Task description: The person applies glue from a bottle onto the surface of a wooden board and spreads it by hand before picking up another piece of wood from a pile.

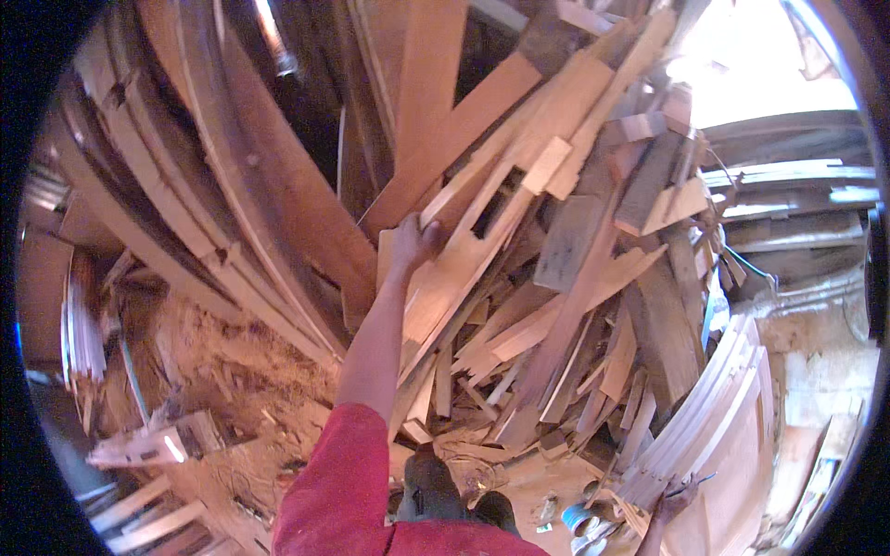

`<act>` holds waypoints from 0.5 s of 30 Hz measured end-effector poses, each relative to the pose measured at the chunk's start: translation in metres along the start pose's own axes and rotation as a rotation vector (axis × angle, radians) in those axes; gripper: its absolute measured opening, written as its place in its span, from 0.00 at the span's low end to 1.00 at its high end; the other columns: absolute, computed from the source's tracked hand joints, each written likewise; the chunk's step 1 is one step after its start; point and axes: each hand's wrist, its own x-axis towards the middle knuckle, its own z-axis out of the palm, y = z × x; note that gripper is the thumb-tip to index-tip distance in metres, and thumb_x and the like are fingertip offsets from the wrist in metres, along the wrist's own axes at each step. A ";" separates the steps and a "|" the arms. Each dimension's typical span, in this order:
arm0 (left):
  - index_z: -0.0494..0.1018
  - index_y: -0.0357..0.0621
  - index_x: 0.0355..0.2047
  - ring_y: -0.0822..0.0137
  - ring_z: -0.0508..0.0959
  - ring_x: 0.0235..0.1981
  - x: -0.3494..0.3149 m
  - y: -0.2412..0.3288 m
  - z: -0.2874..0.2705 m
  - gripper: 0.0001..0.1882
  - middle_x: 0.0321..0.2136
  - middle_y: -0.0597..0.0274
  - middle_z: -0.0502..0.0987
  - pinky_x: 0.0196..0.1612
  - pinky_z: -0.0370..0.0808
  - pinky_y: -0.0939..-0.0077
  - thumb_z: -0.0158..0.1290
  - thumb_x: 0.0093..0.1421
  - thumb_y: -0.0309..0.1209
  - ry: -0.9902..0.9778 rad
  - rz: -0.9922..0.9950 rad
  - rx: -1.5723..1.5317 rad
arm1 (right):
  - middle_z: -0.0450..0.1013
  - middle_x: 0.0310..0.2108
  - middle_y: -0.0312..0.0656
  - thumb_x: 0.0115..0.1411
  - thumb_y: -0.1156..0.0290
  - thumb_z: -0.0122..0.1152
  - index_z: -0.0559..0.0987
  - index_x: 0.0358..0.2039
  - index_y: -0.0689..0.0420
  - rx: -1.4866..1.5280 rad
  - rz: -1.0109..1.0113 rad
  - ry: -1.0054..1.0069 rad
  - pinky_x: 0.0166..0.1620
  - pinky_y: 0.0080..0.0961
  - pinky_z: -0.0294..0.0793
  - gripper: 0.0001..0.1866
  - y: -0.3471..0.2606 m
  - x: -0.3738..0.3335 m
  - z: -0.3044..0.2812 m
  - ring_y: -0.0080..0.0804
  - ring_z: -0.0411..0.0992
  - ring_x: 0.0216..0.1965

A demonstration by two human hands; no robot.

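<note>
My left arm, in a red sleeve, reaches forward to the middle of a heap of timber. My left hand (414,242) is closed over the edge of a pale wooden board (431,301) that leans in the heap. Just beyond it lies a light plank with a rectangular slot (533,176). Low on the right, my right hand (677,500) is closed, and a thin pencil-like stick (707,478) pokes out of its fingers. Beside that hand stands a stack of pale wooden strips (709,417). The fingers' undersides are hidden on both hands.
Long brown planks (269,185) lean on the left. Short offcuts (565,352) lie jumbled to the right of centre. Sawdust (232,347) covers the ground. A blue-and-white round container (579,519) is near my feet. Strong light enters at the upper right.
</note>
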 end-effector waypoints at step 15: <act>0.75 0.38 0.46 0.44 0.78 0.44 0.028 -0.013 -0.085 0.31 0.39 0.44 0.80 0.47 0.74 0.53 0.58 0.58 0.55 0.038 0.168 0.055 | 0.67 0.58 0.58 0.61 0.61 0.63 0.69 0.57 0.65 -0.041 0.090 -0.115 0.64 0.44 0.62 0.29 -0.003 0.002 -0.004 0.55 0.65 0.60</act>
